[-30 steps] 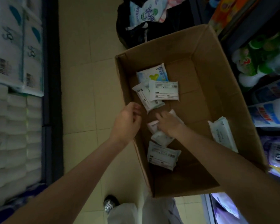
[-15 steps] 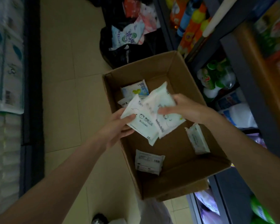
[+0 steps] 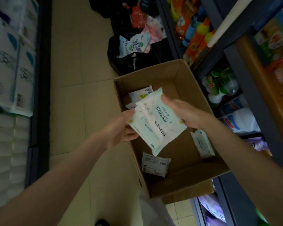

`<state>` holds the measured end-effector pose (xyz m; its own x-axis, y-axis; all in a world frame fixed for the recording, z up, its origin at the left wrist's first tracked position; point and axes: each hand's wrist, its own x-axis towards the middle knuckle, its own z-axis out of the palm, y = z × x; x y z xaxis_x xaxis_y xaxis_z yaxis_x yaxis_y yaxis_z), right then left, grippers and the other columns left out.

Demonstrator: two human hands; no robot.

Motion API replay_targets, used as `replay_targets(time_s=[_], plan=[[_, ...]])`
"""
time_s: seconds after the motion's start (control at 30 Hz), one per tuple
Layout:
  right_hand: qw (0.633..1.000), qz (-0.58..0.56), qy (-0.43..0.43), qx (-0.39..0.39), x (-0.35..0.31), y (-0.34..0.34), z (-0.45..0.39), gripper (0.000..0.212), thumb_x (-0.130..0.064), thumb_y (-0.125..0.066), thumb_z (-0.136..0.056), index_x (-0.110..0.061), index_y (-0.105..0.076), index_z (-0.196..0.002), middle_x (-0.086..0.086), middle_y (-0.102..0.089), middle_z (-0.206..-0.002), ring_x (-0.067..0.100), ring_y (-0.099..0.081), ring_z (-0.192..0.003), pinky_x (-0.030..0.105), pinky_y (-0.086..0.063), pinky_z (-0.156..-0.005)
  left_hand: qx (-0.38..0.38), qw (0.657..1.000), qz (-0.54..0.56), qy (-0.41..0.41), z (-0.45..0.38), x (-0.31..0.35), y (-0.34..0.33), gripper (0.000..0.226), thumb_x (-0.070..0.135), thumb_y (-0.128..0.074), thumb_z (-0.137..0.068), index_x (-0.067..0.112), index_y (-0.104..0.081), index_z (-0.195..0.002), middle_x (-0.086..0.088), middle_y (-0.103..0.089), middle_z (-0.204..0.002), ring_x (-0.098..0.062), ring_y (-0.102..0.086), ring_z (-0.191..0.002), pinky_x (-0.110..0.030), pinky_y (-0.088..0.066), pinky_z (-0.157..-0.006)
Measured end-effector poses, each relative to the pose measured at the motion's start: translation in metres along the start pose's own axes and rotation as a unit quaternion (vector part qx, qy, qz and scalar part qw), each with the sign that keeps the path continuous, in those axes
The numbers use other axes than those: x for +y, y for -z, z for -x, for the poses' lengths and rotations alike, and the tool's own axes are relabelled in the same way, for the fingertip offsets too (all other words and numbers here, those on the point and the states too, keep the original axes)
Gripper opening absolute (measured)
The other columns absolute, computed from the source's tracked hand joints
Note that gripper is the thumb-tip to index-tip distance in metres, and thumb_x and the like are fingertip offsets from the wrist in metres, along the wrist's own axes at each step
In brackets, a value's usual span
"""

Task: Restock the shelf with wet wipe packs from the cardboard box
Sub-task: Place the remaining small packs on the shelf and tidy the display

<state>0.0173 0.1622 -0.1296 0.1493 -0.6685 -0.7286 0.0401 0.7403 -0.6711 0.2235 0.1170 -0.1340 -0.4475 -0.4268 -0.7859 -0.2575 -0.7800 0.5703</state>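
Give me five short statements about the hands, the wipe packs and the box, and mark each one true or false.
1. Both hands hold wipe packs above the box. True: the left hand and right hand grip the held packs over the box.
2. The box is empty. False: loose packs lie inside, one near the close wall and one by the right wall.
3. The top held pack reads "Baby wipes". True.
4. The box stands on a shelf. False: it stands on the tiled floor.
5. A black bag with packets lies beyond the box. True.
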Motion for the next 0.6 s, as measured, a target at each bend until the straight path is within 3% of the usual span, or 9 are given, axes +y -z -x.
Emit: replay_targets(time_s=[0.07,0.13,0.23,0.3,0.4,0.47,0.53,0.6], plan=[[1.0,0.009,0.0,-0.012,-0.003,-0.008,-0.003,0.044,-0.05,-0.032,-0.094,-0.021,-0.065,-0.097,-0.004,-0.075,-0.086,0.01,-0.071,-0.078,0.026,-0.058,-0.067,-0.025,0.999,0.028,0.016,0.001,0.003,0.0,0.047,0.059,-0.031,-0.091,0.021,-0.057,-0.095,-0.001,-0.064,-0.074,-0.018,-0.06,-0.072,-0.029,-0.049,-0.063],[0.998,0.058,0.014,-0.019,-0.005,-0.017,-0.006,0.043,-0.047,-0.034,-0.095,-0.017,-0.063,-0.104,0.0,-0.072,-0.096,0.012,-0.07,-0.083,0.024,-0.057,-0.069,-0.037,0.999,0.003,0.012,0.002,0.002,0.001,0.049,0.064,-0.036,-0.085,0.023,-0.06,-0.097,0.002,-0.066,-0.078,-0.016,-0.062,-0.077,-0.028,-0.05,-0.065],[0.978,0.199,0.057,0.004,-0.002,-0.03,-0.016,0.055,-0.047,-0.04,-0.093,0.002,-0.059,-0.109,0.01,-0.066,-0.09,0.023,-0.062,-0.076,0.028,-0.046,-0.06,-0.021,0.998,-0.064,-0.004,0.002,-0.004,0.004,0.041,0.04,-0.063,-0.081,0.02,-0.056,-0.117,0.003,-0.07,-0.092,-0.01,-0.067,-0.078,-0.02,-0.053,-0.06],[0.973,0.217,0.079,0.026,0.003,-0.034,-0.022,0.057,-0.046,-0.047,-0.091,0.008,-0.057,-0.105,0.01,-0.061,-0.082,0.023,-0.056,-0.069,0.026,-0.038,-0.054,-0.01,0.998,-0.068,-0.003,-0.001,-0.008,0.008,0.044,0.031,-0.066,-0.081,0.018,-0.054,-0.121,0.001,-0.071,-0.097,-0.011,-0.068,-0.081,-0.019,-0.055,-0.061],[0.97,0.229,0.085,0.003,0.006,-0.03,-0.024,0.025,-0.032,-0.062,-0.085,-0.007,-0.065,-0.09,0.001,-0.067,-0.08,0.01,-0.065,-0.064,0.019,-0.049,-0.052,0.003,0.997,-0.076,-0.009,-0.001,-0.012,0.016,0.044,0.033,-0.065,-0.082,0.017,-0.054,-0.121,-0.003,-0.072,-0.101,-0.018,-0.068,-0.092,-0.028,-0.056,-0.076],[0.986,0.145,0.083,0.017,0.005,-0.027,-0.021,0.018,-0.022,-0.066,-0.083,-0.01,-0.066,-0.096,-0.002,-0.07,-0.084,0.006,-0.068,-0.067,0.017,-0.055,-0.056,0.006,0.998,-0.054,-0.015,0.0,-0.015,0.021,0.041,0.043,-0.055,-0.087,0.018,-0.054,-0.119,-0.002,-0.071,-0.097,-0.019,-0.067,-0.092,-0.03,-0.055,-0.077],[0.992,-0.043,0.088,0.073,0.001,-0.021,-0.017,0.02,-0.017,-0.062,-0.086,-0.008,-0.064,-0.105,0.001,-0.069,-0.089,0.012,-0.068,-0.075,0.021,-0.056,-0.06,0.026,0.999,0.021,-0.018,0.0,-0.014,0.022,0.037,0.045,-0.044,-0.092,0.019,-0.053,-0.117,0.0,-0.068,-0.09,-0.017,-0.066,-0.084,-0.028,-0.057,-0.069],[0.96,-0.227,0.103,0.127,-0.003,-0.014,-0.013,0.022,-0.014,-0.058,-0.089,-0.009,-0.061,-0.11,0.004,-0.067,-0.099,0.015,-0.065,-0.085,0.024,-0.058,-0.062,0.067,0.991,0.116,-0.023,-0.002,-0.014,0.016,0.029,0.035,-0.041,-0.097,0.015,-0.052,-0.114,-0.003,-0.065,-0.09,-0.018,-0.064,-0.079,-0.024,-0.058,-0.056]])
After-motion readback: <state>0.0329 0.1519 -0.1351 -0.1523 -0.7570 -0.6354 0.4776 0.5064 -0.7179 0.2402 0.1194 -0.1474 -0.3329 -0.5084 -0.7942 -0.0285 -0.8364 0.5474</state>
